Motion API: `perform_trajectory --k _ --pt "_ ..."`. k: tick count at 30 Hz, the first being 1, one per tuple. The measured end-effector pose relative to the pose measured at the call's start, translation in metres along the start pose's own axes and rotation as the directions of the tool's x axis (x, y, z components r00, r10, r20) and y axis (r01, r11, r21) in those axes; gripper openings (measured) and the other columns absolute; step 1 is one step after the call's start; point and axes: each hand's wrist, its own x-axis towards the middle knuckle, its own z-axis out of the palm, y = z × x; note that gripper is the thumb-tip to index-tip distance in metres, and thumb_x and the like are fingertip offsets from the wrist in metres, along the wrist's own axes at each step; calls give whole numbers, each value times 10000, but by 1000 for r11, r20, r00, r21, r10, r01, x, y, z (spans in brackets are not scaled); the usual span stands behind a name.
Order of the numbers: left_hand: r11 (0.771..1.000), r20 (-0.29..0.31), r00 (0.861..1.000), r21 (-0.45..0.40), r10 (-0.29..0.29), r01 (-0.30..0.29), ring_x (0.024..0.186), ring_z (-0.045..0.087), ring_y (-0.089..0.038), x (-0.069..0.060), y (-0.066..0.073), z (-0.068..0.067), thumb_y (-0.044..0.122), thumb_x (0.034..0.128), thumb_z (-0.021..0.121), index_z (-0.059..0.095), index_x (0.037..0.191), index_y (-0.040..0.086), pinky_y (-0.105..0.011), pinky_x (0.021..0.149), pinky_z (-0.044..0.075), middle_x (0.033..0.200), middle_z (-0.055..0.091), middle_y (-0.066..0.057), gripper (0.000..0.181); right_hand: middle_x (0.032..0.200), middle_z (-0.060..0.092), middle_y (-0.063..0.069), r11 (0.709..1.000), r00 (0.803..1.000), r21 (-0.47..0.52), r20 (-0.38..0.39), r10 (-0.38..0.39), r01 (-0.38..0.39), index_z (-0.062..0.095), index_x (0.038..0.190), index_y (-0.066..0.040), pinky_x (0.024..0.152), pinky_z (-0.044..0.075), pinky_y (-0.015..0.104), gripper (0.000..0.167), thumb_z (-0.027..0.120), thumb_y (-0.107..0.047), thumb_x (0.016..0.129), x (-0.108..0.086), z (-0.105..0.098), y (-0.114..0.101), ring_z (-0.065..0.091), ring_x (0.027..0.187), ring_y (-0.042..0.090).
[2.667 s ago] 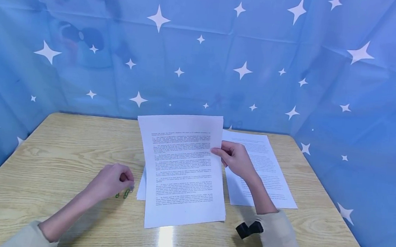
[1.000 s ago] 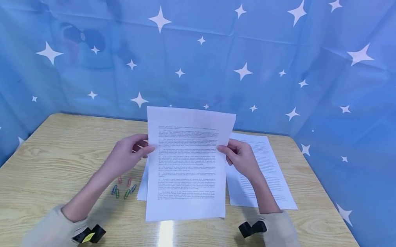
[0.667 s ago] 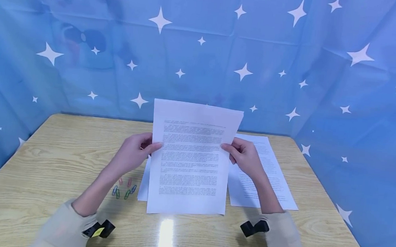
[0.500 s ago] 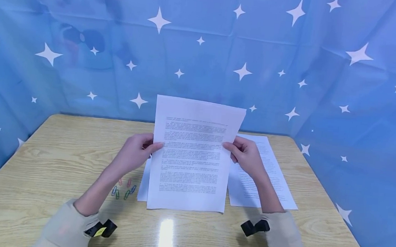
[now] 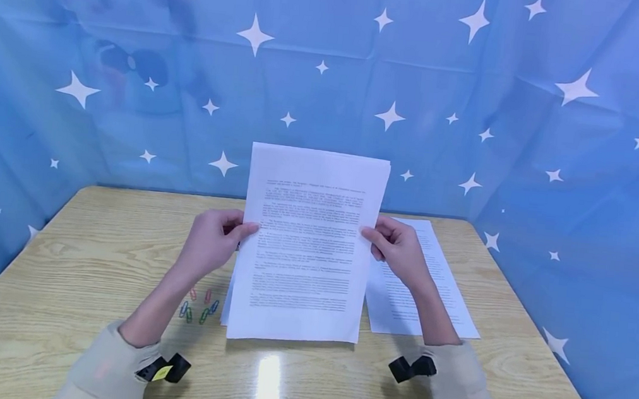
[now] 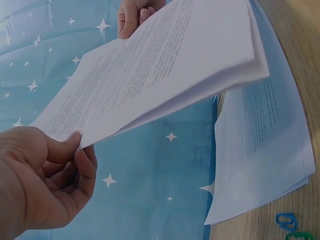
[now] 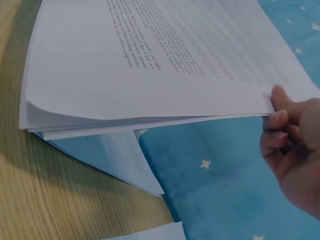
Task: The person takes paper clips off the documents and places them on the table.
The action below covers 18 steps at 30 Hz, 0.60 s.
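Observation:
Upright in front of me is a thin stack of printed paper sheets [image 5: 304, 242], raised off the table. My left hand [image 5: 210, 240] pinches its left edge, thumb on the printed face and fingers behind. On the opposite edge, my right hand [image 5: 397, 247] pinches in the same way. Both wrist views show the sheets [image 7: 85, 90] as several layers, spread apart at the lower edge. Coloured paper clips [image 5: 205, 315], red, blue and green, lie on the table below my left forearm. Whether a clip sits behind the sheets in my left fingers is hidden.
Another printed sheet or stack [image 5: 432, 279] lies flat at the right of the wooden table [image 5: 510, 368]. Under the raised sheets, more white paper [image 5: 227, 299] shows at the left. A blue star-patterned curtain [image 5: 329, 86] stands behind the table's far edge.
My left hand has risen from beside the clips to the sheets' left edge and grips it. The sheets have moved up and been straightened between both hands. My right hand has kept its hold.

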Motion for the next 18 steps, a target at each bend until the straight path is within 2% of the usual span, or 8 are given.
perform_trajectory --k 5,10,15,18 --pt "999 -19 999 -7 -37 37 666 576 -214 1 -1 -3 136 1006 641 738 1059 -27 -257 528 409 876 716 -130 196 648 520 130 1000 997 -21 79 6 -4 676 1067 -34 471 324 286 141 637 -159 1014 -1 1 -2 452 547 270" --pt "998 -32 998 -8 -61 60 656 548 -218 3 -2 -7 139 1005 643 735 1041 -34 -250 521 392 854 700 -139 199 620 526 144 998 988 -61 152 22 -13 635 939 -21 479 364 325 163 624 -162 1021 0 4 -3 482 544 270" --pt "999 -35 998 -14 -49 49 680 567 -236 5 -4 -10 163 1003 653 733 1066 -32 -244 531 407 863 700 -137 220 603 541 130 996 990 -93 140 17 -4 625 896 -37 459 362 326 191 622 -178 1024 0 8 -5 489 521 280" --pt "1000 -43 999 -19 -21 20 679 562 -238 6 -5 -13 176 1002 659 731 1070 -29 -240 532 406 854 696 -135 227 594 530 123 994 994 -108 111 16 -4 621 878 -55 447 341 296 212 625 -209 1024 1 11 -7 477 523 346"
